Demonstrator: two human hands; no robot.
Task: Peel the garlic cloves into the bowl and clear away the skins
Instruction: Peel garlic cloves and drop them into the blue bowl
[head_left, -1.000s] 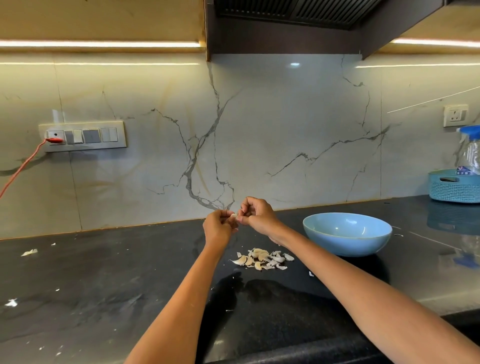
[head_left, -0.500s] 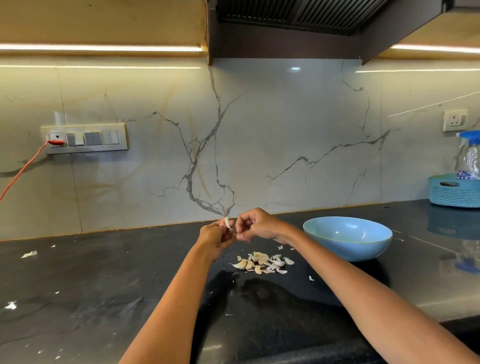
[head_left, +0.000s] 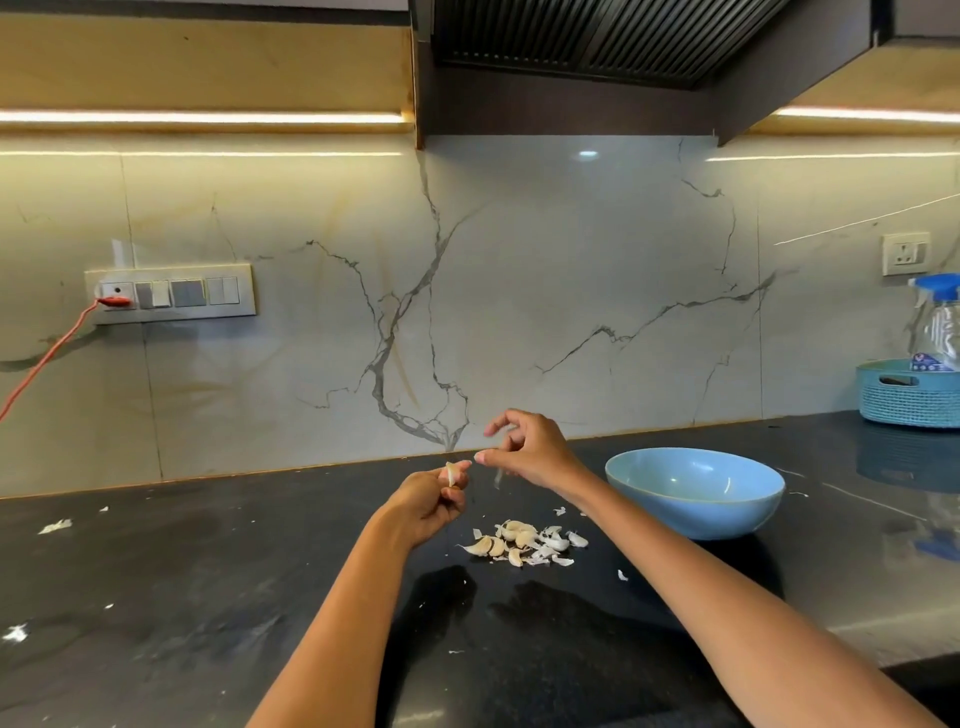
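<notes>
The left hand (head_left: 425, 506) pinches a garlic clove (head_left: 451, 473) above the table (head_left: 208, 597), left of the blue bowl (head_left: 695, 493). The right hand (head_left: 530, 449) has loose, blurred fingers; a pale skin scrap (head_left: 497, 478) under it is hard to make out. More cloves and skins (head_left: 524, 543) lie below.

Left hand (head_left: 426, 506) pinching garlic clove (head_left: 451, 473) above dark counter (head_left: 208, 597) | right hand (head_left: 524, 452) at 2 o'clock, fingers loosely spread | clove-and-skin pile (head_left: 524, 543) at 5 o'clock | blue bowl (head_left: 693, 491) at 3 o'clock
</notes>
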